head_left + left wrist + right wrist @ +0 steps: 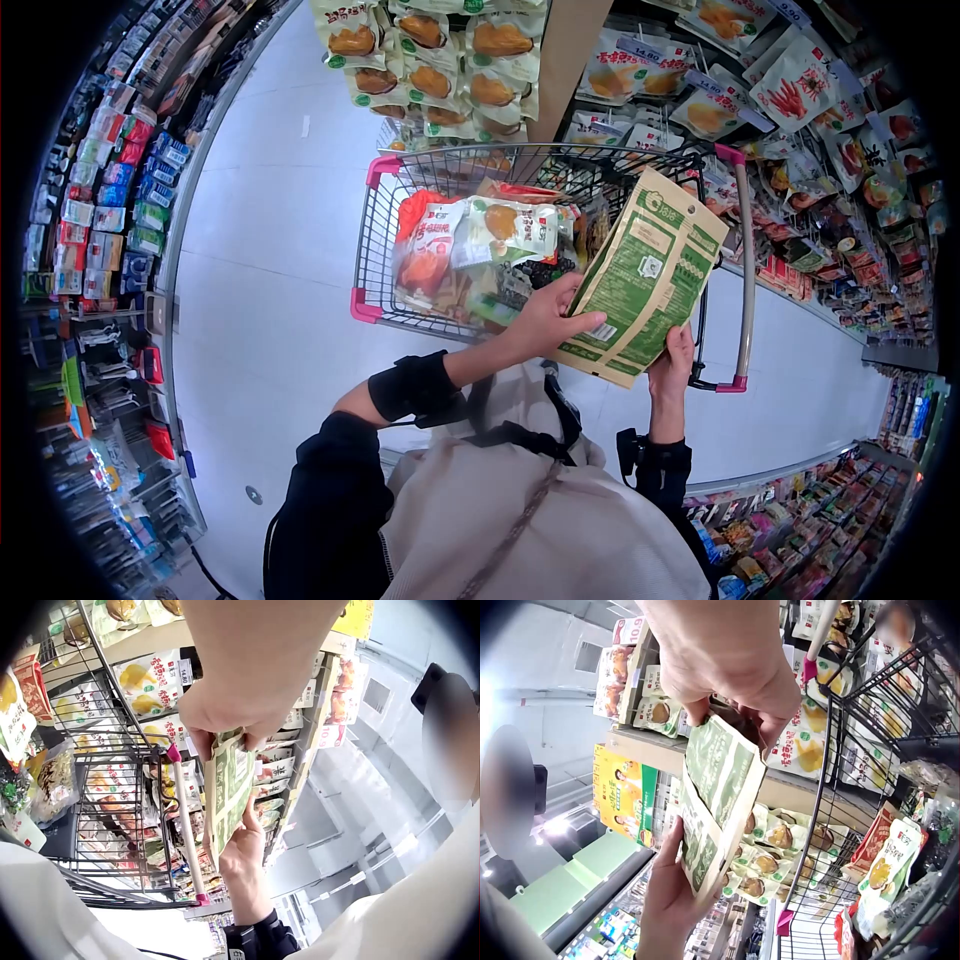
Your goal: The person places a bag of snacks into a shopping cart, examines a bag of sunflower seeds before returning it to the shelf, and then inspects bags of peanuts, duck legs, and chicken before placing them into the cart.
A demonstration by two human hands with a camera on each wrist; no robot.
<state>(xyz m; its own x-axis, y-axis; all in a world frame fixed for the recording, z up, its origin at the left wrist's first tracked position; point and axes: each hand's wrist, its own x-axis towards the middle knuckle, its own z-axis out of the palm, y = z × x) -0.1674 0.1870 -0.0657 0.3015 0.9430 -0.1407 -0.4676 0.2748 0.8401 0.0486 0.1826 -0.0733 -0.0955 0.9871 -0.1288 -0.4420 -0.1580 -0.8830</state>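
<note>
A flat green and brown paper food bag (650, 275), with a hang hole near its top edge, is tilted over the handle end of a shopping cart (745, 265). My left hand (545, 320) grips its lower left edge, thumb lying on the printed face. My right hand (673, 362) holds the lower right edge, thumb on the face and fingers behind. In the right wrist view, the right hand's fingers curl over one end of the bag (718, 769). Inside the cart lie a red and white food pouch (430, 250) and a white pouch with a food picture (507, 228).
Hanging food pouches (430, 85) cover a rack beyond the cart. Shelves of packaged food (800, 170) with price tags run along the right. At the left stands another shelf of small packets (110, 200), with pale floor (260, 220) between it and the cart.
</note>
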